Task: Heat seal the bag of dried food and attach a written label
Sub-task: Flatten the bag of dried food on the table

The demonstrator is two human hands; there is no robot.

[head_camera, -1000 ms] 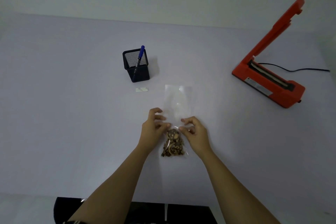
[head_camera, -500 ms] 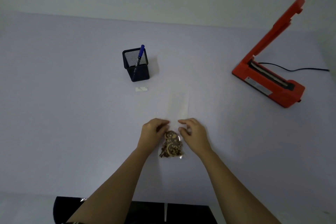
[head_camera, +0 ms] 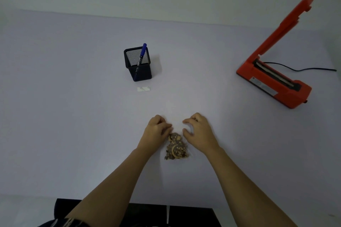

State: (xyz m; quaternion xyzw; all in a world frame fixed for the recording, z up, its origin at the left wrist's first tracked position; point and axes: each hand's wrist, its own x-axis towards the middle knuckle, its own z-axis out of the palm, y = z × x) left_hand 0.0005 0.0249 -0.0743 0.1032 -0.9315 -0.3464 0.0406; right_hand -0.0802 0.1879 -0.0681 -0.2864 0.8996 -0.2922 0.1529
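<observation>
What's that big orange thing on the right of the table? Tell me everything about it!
It is a heat sealer, bright orange and plastic-looking. Its long base lies on the table at the far right, with a dark slot and a pale strip along its top and a silvery sticker on its side. Its arm, hinged at the far end, stands raised, so it is open. A black cable runs off behind it to the right. Only the table and cable touch it.

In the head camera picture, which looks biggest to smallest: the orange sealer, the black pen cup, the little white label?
1. orange sealer, clearly largest
2. black pen cup
3. little white label
Similar distances, so the order seems safe.
</observation>
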